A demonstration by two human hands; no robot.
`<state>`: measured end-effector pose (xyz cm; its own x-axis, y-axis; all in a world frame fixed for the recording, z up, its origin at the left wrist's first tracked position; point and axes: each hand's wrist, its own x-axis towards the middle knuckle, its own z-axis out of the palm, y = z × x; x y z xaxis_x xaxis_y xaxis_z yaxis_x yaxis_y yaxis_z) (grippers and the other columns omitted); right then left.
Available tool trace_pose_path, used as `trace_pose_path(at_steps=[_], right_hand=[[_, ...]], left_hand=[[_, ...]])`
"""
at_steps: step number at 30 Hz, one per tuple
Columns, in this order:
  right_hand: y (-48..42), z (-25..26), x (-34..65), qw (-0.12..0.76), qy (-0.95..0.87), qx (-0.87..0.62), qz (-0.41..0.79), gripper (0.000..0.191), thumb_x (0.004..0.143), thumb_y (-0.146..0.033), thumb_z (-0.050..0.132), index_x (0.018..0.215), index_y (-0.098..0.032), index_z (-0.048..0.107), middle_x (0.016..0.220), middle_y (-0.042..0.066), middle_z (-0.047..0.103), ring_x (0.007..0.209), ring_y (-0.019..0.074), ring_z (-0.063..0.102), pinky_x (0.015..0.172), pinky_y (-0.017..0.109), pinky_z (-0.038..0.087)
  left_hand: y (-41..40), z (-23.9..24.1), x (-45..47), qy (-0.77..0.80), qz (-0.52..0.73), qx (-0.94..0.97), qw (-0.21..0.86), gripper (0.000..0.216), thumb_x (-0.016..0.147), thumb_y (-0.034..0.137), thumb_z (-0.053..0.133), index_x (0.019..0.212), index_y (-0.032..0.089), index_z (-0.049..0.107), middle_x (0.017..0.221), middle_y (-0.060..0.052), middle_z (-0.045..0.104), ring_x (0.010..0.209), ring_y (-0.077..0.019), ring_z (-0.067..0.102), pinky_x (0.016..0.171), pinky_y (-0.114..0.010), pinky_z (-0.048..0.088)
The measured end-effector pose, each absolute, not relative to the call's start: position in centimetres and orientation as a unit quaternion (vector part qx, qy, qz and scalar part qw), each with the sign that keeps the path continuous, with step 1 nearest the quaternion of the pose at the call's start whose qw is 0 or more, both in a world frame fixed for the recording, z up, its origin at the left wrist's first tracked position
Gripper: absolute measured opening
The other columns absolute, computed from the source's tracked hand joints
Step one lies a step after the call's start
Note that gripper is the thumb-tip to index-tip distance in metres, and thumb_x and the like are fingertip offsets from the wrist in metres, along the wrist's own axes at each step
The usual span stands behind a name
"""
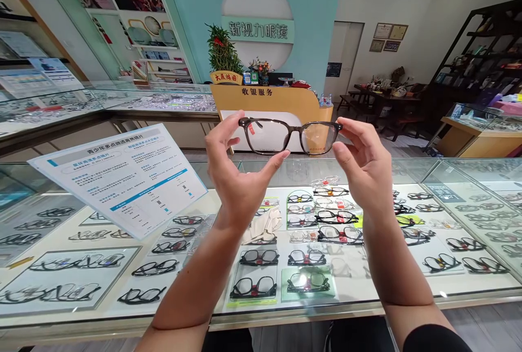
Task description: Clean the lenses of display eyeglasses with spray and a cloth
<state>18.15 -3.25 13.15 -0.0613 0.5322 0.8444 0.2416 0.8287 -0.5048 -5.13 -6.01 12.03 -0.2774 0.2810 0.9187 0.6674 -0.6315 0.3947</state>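
Observation:
A pair of dark-framed eyeglasses (294, 129) is held up level above the glass counter, with the cash desk behind it. My left hand (238, 178) grips the left end of the frame between its fingers, its thumb stretched below the lens. At the opposite hinge, my right hand (362, 164) pinches the frame between thumb and fingertips. The lenses are clear; a small red tag shows through the left one and pale print marks the right one. Most of the temples is hidden behind the frame and hands.
Under my forearms runs a glass display counter (350, 302) with rows of eyeglasses inside. A beige cloth (263, 226) lies near the middle. A printed sheet (122, 178) stands to the left. Further back are a cash desk (265, 103), a potted plant (223, 53) and another showcase (481, 123).

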Motion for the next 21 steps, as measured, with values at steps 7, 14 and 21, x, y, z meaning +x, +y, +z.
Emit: trace_pose_path(at_steps=[7,14,21], right_hand=[[-2.5,13.0,18.0,0.707,-0.638,-0.223,0.21,0.022,0.107,-0.045,0.072,0.122,-0.033,0.082,0.123,0.006,0.078,0.113,0.0228,0.075,0.103,0.043,0.066],[-4.0,13.5,17.9,0.732,-0.63,-0.222,0.132,0.014,0.104,-0.04,0.075,0.113,-0.03,0.08,0.114,0.006,0.073,0.107,0.0219,0.074,0.092,0.038,0.065],[-3.7,13.4,17.8,0.74,-0.618,-0.194,0.181,0.01,0.101,-0.038,0.079,0.108,-0.03,0.08,0.109,0.004,0.073,0.103,0.0199,0.072,0.09,0.036,0.063]], left_hand=[[-5.0,11.4,-5.4,-0.355,-0.693,-0.601,0.182,0.098,0.074,0.065,0.099,0.154,0.034,0.051,0.157,-0.014,0.064,0.148,-0.0402,0.061,0.113,-0.057,0.056],[-3.1,10.9,-5.8,-0.28,-0.718,-0.61,0.183,0.103,0.072,0.072,0.098,0.155,0.036,0.049,0.155,-0.013,0.063,0.148,-0.0398,0.062,0.114,-0.057,0.053],[-2.4,10.6,-5.9,-0.258,-0.722,-0.621,0.16,0.102,0.071,0.072,0.098,0.153,0.036,0.049,0.155,-0.012,0.063,0.146,-0.0384,0.063,0.115,-0.055,0.052]])
